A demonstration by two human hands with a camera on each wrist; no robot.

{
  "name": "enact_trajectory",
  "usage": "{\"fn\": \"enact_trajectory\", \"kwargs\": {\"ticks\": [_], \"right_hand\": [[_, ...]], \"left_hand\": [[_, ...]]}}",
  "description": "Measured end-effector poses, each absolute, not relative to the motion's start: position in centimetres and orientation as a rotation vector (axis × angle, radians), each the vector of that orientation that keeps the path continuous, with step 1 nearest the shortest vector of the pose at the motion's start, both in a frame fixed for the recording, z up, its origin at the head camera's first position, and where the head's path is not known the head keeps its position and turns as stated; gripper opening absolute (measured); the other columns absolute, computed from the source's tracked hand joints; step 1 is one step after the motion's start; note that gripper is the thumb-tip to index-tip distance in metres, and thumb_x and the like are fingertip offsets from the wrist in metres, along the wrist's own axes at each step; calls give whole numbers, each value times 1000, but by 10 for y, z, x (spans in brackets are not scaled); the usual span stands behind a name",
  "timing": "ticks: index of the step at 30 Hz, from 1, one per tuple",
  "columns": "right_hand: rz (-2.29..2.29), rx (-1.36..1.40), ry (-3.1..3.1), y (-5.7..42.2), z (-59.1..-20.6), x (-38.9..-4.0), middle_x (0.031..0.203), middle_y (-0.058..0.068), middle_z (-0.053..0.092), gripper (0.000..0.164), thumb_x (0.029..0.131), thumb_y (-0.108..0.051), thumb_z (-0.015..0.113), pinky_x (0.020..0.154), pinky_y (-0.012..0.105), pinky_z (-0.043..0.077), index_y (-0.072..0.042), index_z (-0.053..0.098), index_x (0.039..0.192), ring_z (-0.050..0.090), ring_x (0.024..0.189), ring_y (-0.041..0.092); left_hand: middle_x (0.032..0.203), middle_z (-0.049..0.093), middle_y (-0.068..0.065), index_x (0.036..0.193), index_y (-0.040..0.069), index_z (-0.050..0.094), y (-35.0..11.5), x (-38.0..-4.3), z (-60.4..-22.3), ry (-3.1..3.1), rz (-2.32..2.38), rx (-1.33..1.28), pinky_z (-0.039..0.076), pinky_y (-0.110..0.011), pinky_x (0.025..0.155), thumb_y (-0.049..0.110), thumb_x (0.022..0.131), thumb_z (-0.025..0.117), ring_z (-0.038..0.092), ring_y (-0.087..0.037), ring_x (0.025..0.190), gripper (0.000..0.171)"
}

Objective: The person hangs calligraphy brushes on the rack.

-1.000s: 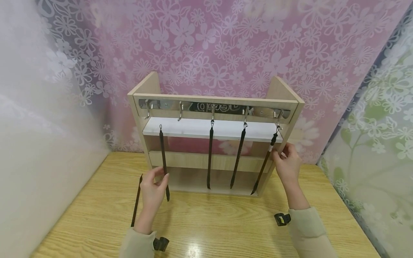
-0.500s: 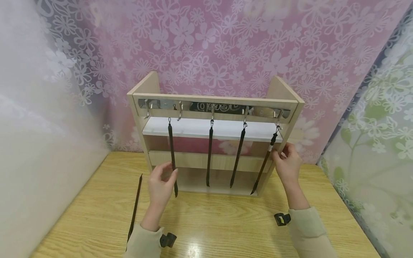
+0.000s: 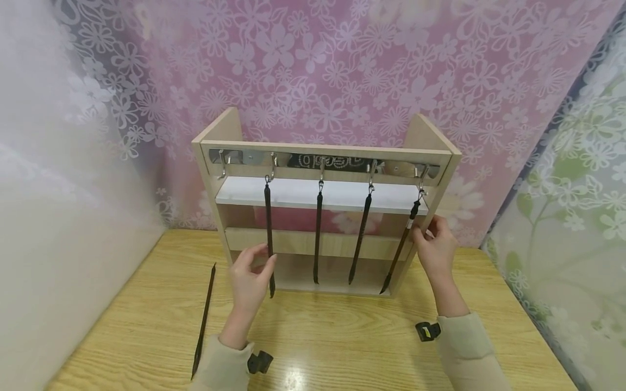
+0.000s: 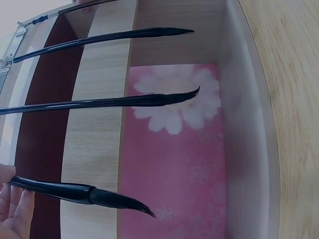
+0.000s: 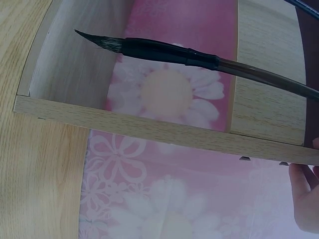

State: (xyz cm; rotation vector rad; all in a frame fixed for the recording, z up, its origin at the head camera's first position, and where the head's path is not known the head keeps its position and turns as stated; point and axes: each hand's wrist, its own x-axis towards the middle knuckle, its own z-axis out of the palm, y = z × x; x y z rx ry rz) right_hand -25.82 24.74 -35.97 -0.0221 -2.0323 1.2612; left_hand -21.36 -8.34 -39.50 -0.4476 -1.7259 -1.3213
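Note:
My left hand (image 3: 251, 279) pinches a dark calligraphy brush (image 3: 268, 217) low on its handle. This brush hangs nearly upright, tip down, its top loop at the second hook (image 3: 273, 165) from the left; whether the loop is caught there I cannot tell. In the left wrist view, its bristle tip (image 4: 117, 200) curves freely below my fingers. My right hand (image 3: 437, 250) grips the right side panel (image 5: 164, 132) of the wooden rack (image 3: 313, 145). Beside that hand hangs a brush with a brown handle (image 3: 402, 244); two more brushes, a middle brush (image 3: 318, 233) and its neighbour (image 3: 361, 236), hang from hooks.
Another brush (image 3: 204, 320) lies on the wood-grain table (image 3: 337, 342), left of my left forearm. The leftmost hook (image 3: 222, 164) bears no brush. A white shelf board (image 3: 293, 190) runs behind the hanging brushes. Flowered sheeting (image 3: 313, 65) stands behind the rack.
My left hand has carried its brush rightward and slightly up, bringing the loop from between the first two hooks to the second one. The right hand has stayed on the side panel.

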Motion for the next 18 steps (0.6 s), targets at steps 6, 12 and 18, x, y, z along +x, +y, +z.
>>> {"fn": "enact_trajectory", "kwargs": {"ticks": [6, 12, 18], "right_hand": [[1284, -35, -2039, 247, -359, -257, 94, 19, 58, 27, 80, 0, 57, 74, 16, 48, 7, 52, 105, 56, 94, 28], [1290, -40, -2018, 246, -358, -258, 92, 16, 57, 27, 79, 2, 57, 73, 15, 47, 8, 52, 105, 57, 94, 30], [1287, -35, -2014, 247, -360, -259, 92, 15, 57, 27, 79, 2, 57, 73, 16, 48, 7, 52, 105, 57, 94, 29]], "left_hand": [[79, 60, -15, 90, -8, 62, -83, -213, -395, -1725, -1328, -451, 52, -20, 55, -13, 68, 68, 58, -26, 73, 23], [79, 60, -15, 90, -8, 62, -83, -214, -396, -1739, -1329, -446, 51, -17, 56, -13, 68, 67, 58, -26, 73, 23], [80, 60, -14, 91, -7, 62, -84, -214, -397, -1736, -1331, -461, 52, -21, 56, -13, 69, 67, 58, -25, 73, 24]]}}
